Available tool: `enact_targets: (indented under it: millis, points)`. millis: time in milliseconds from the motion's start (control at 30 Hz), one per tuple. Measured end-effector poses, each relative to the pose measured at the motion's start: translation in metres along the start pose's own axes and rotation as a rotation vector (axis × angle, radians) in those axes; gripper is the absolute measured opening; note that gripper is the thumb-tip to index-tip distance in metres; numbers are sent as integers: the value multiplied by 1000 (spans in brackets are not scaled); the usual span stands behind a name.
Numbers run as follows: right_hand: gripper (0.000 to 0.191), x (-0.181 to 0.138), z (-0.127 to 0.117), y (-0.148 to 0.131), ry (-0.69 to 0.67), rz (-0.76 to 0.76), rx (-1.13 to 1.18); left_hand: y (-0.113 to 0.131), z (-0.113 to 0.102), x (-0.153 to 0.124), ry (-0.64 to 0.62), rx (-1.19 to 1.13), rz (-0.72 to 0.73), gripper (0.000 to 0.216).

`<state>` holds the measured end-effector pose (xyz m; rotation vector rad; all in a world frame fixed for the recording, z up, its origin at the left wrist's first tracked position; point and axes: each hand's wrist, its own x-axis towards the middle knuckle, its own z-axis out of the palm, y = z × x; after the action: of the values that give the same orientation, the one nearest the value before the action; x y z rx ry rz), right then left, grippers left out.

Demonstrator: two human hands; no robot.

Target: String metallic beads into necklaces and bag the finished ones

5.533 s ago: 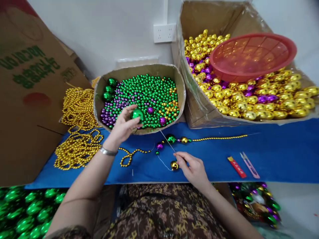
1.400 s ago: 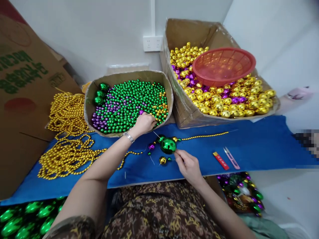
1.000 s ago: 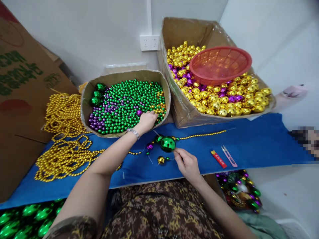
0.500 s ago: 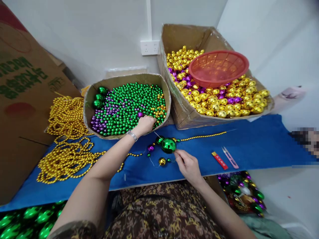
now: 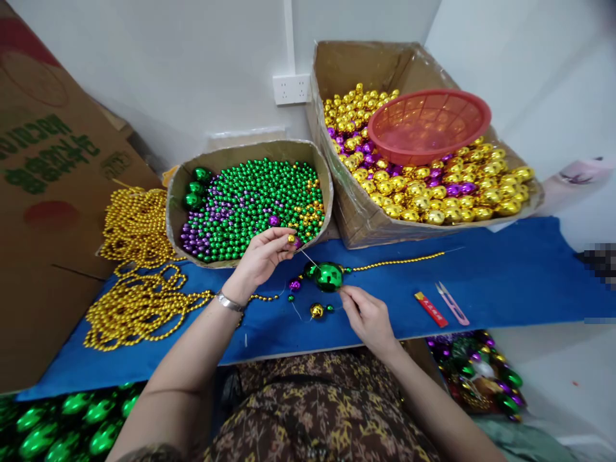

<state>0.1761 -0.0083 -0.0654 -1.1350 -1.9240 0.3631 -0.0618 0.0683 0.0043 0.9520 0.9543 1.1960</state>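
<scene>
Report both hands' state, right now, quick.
Left hand: closed, holding a small gold bead; a purple bead shows beside it.
Right hand: closed at the large green ball's edge; whether on ball or needle cannot be told.

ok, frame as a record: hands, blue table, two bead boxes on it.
left hand: pinching small shiny gold bead
right hand: pinching thin metal needle that runs through large shiny green ball
oval cardboard box: mostly small green, purple, gold beads
large cardboard box: shiny gold and purple balls, red plastic basket on top
blue cloth: heaped gold bead strands, red-and-yellow packet, pink-handled metal snips
</scene>
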Motion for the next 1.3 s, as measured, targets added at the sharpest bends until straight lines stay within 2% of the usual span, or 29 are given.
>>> enact_targets:
  millis: [133,400,667,933,1100,1200,1300]
  points:
    - [14,1,0,-2,7,-34,-13,-6,0,-9,-36,-54,-40,21]
    - [16,0,1,-1,-19,-28,-28,-12,1,-19,-52,-43,-9,24]
    - [19,-2,0,1,-55,-19,-34,-8,-3,-21,-86,157,151,22]
    - [19,-4,0,2,-76,-22,-20,-8,-6,-22,-84,160,114,23]
    - [21,-6,3,10,-89,-43,-127,-4,0,-24,-65,307,190,22]
    - [23,-8,12,21,-114,4,-134,-18,8,-24,-68,347,169,23]
    - [23,-15,26,35,-230,96,-168,-48,12,-25,-68,343,78,26]
